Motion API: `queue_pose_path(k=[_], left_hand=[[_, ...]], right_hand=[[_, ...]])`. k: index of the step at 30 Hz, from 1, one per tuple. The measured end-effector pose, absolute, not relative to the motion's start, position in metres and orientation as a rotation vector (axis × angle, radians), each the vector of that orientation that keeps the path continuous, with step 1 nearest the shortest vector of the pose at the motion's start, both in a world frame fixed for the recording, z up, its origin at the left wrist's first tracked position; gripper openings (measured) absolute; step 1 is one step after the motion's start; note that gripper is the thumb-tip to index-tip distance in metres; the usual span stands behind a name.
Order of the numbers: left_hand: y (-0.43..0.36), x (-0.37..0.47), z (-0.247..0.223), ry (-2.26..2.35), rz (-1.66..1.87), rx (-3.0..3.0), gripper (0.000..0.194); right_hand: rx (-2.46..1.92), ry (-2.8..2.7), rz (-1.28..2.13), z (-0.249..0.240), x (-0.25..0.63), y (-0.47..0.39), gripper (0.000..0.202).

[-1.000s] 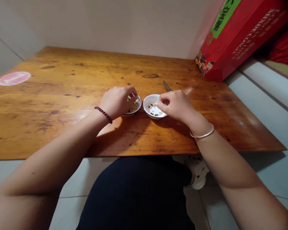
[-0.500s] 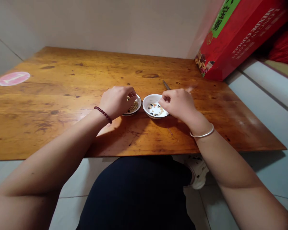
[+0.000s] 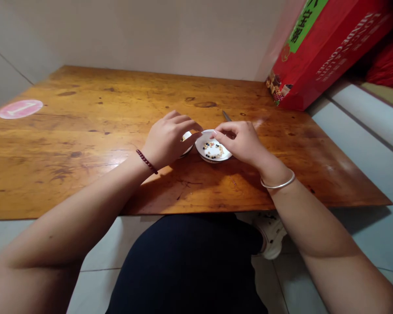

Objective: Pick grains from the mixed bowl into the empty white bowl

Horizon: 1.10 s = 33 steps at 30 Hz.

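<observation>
Over the gap between two small white bowls, my left hand [image 3: 172, 137] pinches thumb and forefinger nearly together; whatever is between them is too small to make out. It covers most of the left bowl [image 3: 187, 150], where a few pale bean-like or bead-like pieces show. My right hand [image 3: 240, 139] is closed in a pinch above the right edge of the other bowl [image 3: 199, 141], its fingertips facing the left ones. What it holds I cannot make out. Small black and cream pieces [image 3: 212, 150] lie in a rough ring inside the right bowl.
The bowls stand on a wooden table [image 3: 94, 174]. A grey pointed object [image 3: 226, 116] lies behind my right hand, partly hidden. At the back right leans a red box [image 3: 321, 56]. A pink round sticker [image 3: 20, 109] is at the far left, and a wall borders the back.
My left hand has moved right, out of the left bowl and towards my right hand. My right hand's fingertips have shifted slightly left over the right bowl.
</observation>
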<state>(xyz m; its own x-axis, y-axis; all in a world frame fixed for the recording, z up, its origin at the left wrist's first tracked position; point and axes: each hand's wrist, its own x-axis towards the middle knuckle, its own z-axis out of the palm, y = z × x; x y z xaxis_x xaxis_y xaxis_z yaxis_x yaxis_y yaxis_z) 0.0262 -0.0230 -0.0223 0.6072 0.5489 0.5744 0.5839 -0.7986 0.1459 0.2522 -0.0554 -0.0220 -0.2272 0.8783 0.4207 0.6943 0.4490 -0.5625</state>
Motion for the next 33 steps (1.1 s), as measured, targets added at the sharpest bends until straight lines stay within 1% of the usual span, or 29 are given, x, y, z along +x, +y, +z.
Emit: queue_pose_path(k=[7, 13, 18, 20, 24, 29, 33], left_hand=[[-0.026, 0.031, -0.028, -0.910, -1.017, -2.746, 0.029], [-0.032, 0.032, -0.020, -1.135, -0.926, -2.754, 0.028], [-0.034, 0.033, -0.017, -1.168, -0.913, -2.751, 0.027], [-0.034, 0.033, -0.018, -1.155, -0.916, -2.758, 0.028], [-0.033, 0.033, -0.018, -1.136, -0.888, -2.761, 0.027], [-0.031, 0.030, -0.013, -1.207, -0.851, -2.721, 0.025], [-0.025, 0.025, -0.010, -1.284, -0.853, -2.663, 0.025]], right_hand=[[-1.234, -1.969, 0.418, -0.027, 0.244, -0.059, 0.036], [-1.244, -1.958, 0.443, -0.027, 0.244, -0.060, 0.037], [-1.253, -1.892, 0.485, -0.028, 0.246, -0.056, 0.039], [-1.256, -1.879, 0.476, -0.028, 0.246, -0.056, 0.038], [-1.282, -1.878, 0.350, -0.028, 0.246, -0.056, 0.029], [-1.313, -1.921, 0.229, -0.026, 0.253, -0.054, 0.023], [-1.366, -1.917, 0.201, -0.022, 0.260, -0.052, 0.020]])
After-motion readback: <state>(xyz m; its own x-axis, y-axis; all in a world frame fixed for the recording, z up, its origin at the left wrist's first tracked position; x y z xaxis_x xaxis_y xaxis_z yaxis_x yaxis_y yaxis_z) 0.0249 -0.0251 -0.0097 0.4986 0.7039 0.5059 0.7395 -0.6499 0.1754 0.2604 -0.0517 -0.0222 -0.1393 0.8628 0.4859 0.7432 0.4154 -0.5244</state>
